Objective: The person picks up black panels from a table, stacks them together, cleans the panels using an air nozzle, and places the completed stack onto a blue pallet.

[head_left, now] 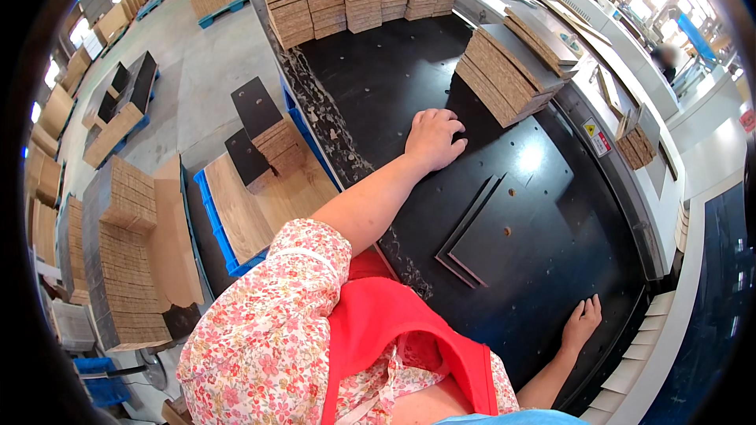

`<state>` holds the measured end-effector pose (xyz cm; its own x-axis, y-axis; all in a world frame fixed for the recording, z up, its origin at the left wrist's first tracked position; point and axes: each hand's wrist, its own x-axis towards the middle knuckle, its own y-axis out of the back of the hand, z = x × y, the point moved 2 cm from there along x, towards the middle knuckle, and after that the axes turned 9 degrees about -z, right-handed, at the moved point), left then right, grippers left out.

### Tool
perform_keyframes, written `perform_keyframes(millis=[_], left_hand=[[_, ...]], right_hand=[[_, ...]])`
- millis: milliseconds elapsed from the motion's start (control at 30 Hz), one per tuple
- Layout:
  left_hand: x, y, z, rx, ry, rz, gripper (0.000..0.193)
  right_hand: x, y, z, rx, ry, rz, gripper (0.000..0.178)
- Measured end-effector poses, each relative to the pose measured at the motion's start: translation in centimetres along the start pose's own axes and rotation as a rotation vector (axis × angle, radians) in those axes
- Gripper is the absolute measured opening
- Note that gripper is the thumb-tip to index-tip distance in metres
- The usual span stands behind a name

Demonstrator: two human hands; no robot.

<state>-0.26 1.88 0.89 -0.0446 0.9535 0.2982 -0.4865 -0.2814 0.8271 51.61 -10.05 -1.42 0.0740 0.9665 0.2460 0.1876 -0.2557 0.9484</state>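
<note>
My left hand rests on the black table just left of a stack of dark-faced particle boards. Its fingers are a little bent and spread, with the thumb out, and nothing shows in them. Nearer to me, two thin dark panels lie overlapping and slightly offset, with a few small brown marks on the top one. To the right of these panels, my right hand lies on the table by its right edge, fingers stretched out and holding nothing. Neither hand touches the panels.
Along the table's far edge stand several stacks of particle boards. A grey-white machine frame with cut strips on it borders the right side. On the left, a blue pallet bears wood-coloured boards and dark blocks; more board stacks stand beyond.
</note>
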Motion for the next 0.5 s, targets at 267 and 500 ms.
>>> perform_keyframes(millis=[267,500], left_hand=[[0.0,0.01,0.02,-0.001,0.003,-0.013,0.03],[0.03,-0.03,0.01,0.0,0.006,-0.016,0.031]], right_hand=[[-0.01,0.14,-0.02,0.002,0.0,0.002,0.029],[0.04,0.38,-0.27,-0.009,0.008,0.009,0.03]])
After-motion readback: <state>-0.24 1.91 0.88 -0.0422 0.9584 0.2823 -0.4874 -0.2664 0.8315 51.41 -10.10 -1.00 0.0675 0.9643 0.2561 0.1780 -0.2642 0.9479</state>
